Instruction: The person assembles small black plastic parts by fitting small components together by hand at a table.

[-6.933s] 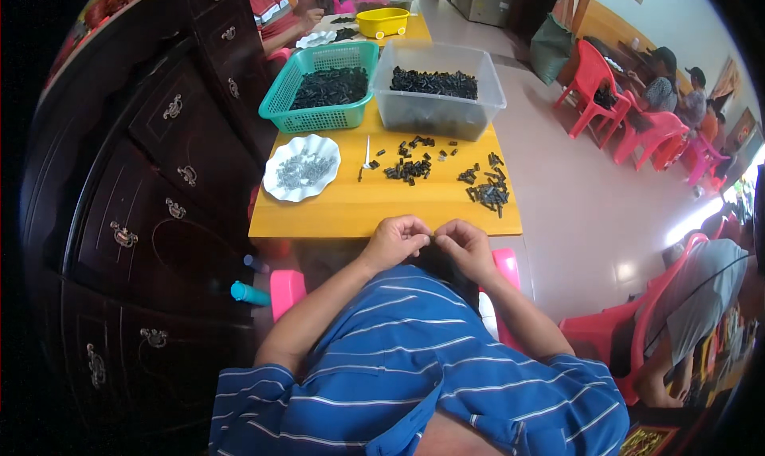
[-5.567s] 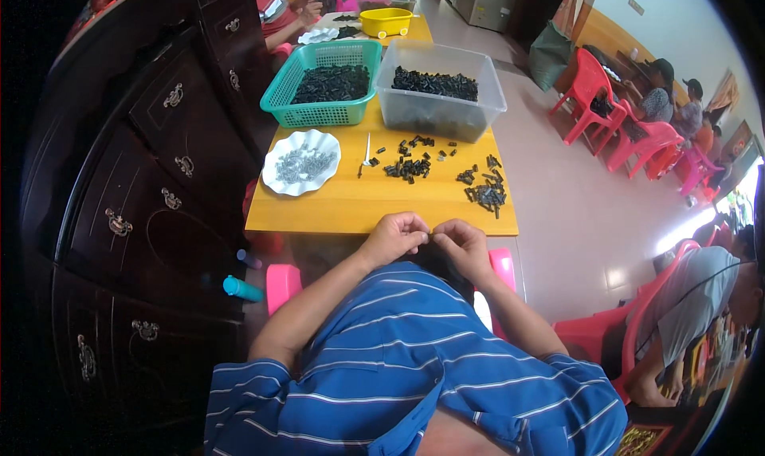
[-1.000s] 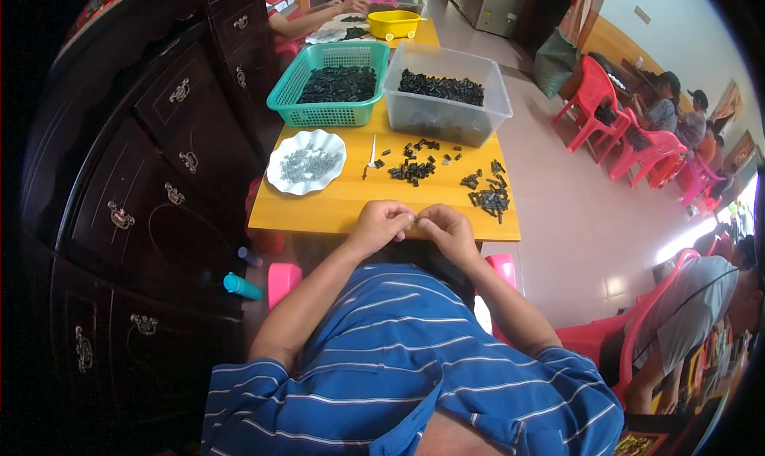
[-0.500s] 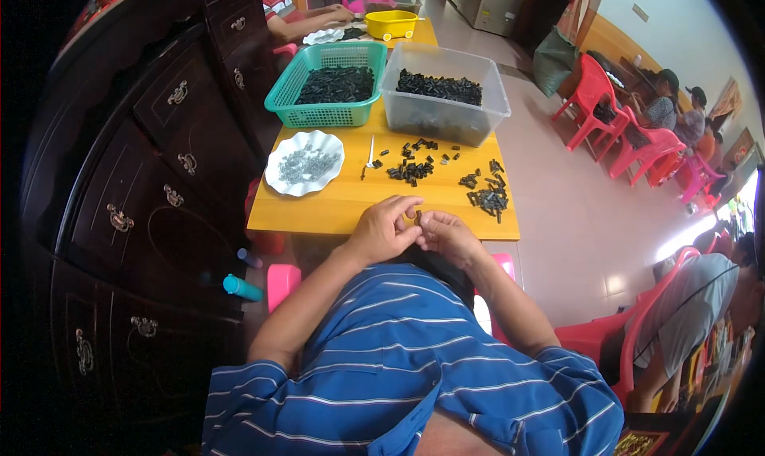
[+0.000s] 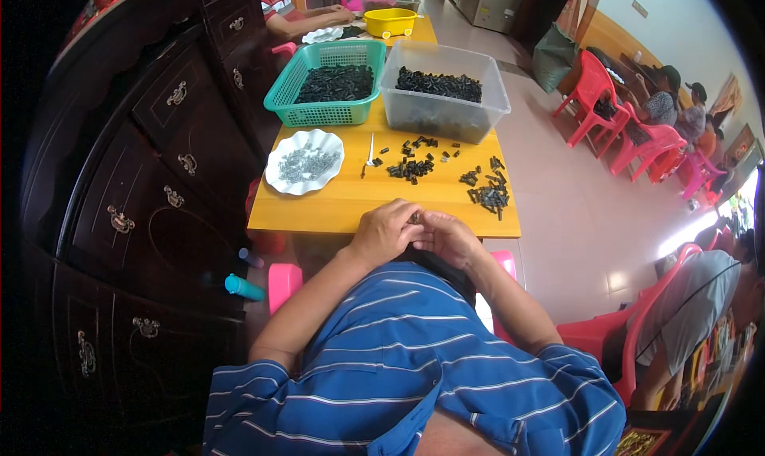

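My left hand (image 5: 386, 231) and my right hand (image 5: 449, 238) meet just off the near edge of the yellow table (image 5: 319, 211). Between their pinched fingertips is a small dark piece (image 5: 414, 218), mostly covered by the fingers. Beyond the hands lies a loose heap of short black plastic pieces (image 5: 411, 169). A second pile of longer black pieces (image 5: 488, 195) is by the right edge. To the left, a white scalloped plate (image 5: 279, 184) bears many small clear parts (image 5: 305, 164). A thin white stick-like tool (image 5: 371, 147) lies beside it.
A green basket (image 5: 278, 105) and a clear plastic bin (image 5: 446, 123), both filled with black pieces, stand behind. Dark wooden cabinets (image 5: 159, 209) line the left. A yellow tub (image 5: 390, 22) and another person's arm (image 5: 319, 17) are farther back. Several people sit on red chairs (image 5: 653, 141) at right.
My fingers have closed further around the small dark piece, and my right fingertips now cover more of it. The things on the table stay where they were.
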The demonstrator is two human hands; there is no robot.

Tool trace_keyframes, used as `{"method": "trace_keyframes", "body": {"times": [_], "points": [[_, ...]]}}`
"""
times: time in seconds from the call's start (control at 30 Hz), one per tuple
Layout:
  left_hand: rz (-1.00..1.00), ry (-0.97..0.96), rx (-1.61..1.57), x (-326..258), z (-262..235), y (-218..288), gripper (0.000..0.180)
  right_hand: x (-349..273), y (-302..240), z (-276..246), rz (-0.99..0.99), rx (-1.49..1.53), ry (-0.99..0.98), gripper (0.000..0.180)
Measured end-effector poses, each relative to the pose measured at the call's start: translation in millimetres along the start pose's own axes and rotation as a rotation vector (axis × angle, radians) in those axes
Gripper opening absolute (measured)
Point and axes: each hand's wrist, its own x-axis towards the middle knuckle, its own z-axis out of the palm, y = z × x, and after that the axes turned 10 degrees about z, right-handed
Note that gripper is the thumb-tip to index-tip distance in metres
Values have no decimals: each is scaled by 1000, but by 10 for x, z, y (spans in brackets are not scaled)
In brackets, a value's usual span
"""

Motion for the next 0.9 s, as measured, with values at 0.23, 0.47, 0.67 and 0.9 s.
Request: {"method": "trace_keyframes", "body": {"times": [0.23,0.47,0.67,0.9], "points": [[26,36,-12,-9,27,-37,24,-9,-2,1,2,47,-42,29],[62,65,-18,-21,26,-68,23,-26,2,78,-20,28,-3,29],[-12,56,-55,-15,35,5,19,-20,19,82,-51,-84,38,27],[21,55,-3,-28,52,-33,20,-50,3,167,-70,-132,64,24]]}}
